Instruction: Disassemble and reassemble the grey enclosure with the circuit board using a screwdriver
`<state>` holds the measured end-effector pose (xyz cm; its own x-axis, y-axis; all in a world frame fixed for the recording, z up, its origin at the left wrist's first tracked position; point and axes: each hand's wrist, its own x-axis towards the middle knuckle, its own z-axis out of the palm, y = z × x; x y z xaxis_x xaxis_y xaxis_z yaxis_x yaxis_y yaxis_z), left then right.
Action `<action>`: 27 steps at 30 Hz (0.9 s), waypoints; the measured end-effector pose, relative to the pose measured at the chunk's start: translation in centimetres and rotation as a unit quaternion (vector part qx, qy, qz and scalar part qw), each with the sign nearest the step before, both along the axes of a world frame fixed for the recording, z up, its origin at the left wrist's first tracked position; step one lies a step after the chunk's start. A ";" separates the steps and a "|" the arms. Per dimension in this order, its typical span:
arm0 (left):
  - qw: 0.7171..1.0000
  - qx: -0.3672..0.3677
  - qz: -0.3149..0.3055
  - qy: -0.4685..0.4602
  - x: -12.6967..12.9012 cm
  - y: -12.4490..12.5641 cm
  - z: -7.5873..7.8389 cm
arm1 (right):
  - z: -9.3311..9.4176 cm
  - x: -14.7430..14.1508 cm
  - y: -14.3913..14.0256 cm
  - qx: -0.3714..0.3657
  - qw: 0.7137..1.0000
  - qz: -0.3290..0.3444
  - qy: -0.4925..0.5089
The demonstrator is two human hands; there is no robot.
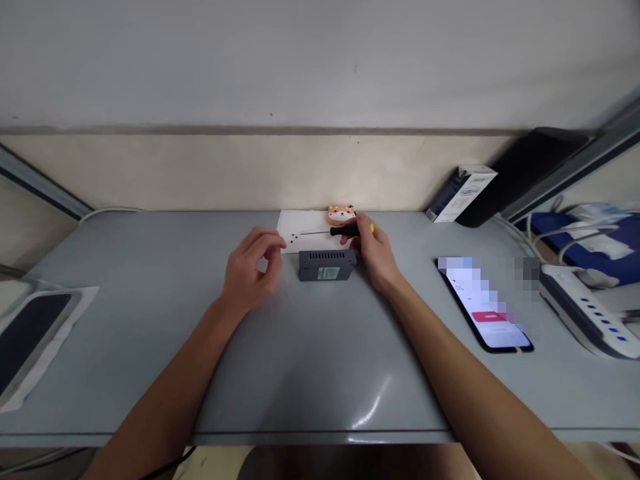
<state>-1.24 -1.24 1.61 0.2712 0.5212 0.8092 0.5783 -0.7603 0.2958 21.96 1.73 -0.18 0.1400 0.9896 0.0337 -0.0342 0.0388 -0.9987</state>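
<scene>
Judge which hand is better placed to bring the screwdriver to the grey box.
Probably the right hand: it already grips the screwdriver by its black handle, just behind the grey box. The left hand holds nothing and sits beside the box's left end.

Dark grey rectangular plastic box [327, 265] with green label; black-and-yellow-handled thin metal screwdriver [334, 231]; white paper sheet [303, 230] dotted with black screws; orange bear-shaped figure [341, 215]; pale grey table [300, 347].
</scene>
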 end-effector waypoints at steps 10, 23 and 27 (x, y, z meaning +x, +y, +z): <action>0.999 -0.035 -0.028 0.030 0.9 -0.6 -0.3 | 0.2 -0.2 -0.2 0.008 1.000 0.013 -0.011; 0.992 -0.071 -0.049 0.089 0.6 -0.9 0.2 | 0.5 2.0 1.0 -0.004 0.976 -0.081 0.201; 0.994 -0.034 -0.026 0.097 1.3 -1.1 -0.1 | 0.8 2.7 1.0 0.007 0.968 -0.097 0.230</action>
<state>0.09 -2.32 1.52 0.4464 0.5540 0.7028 0.5906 -0.7724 0.2337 24.66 2.69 0.64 0.3275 0.9428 -0.0627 -0.4658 0.1034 -0.8788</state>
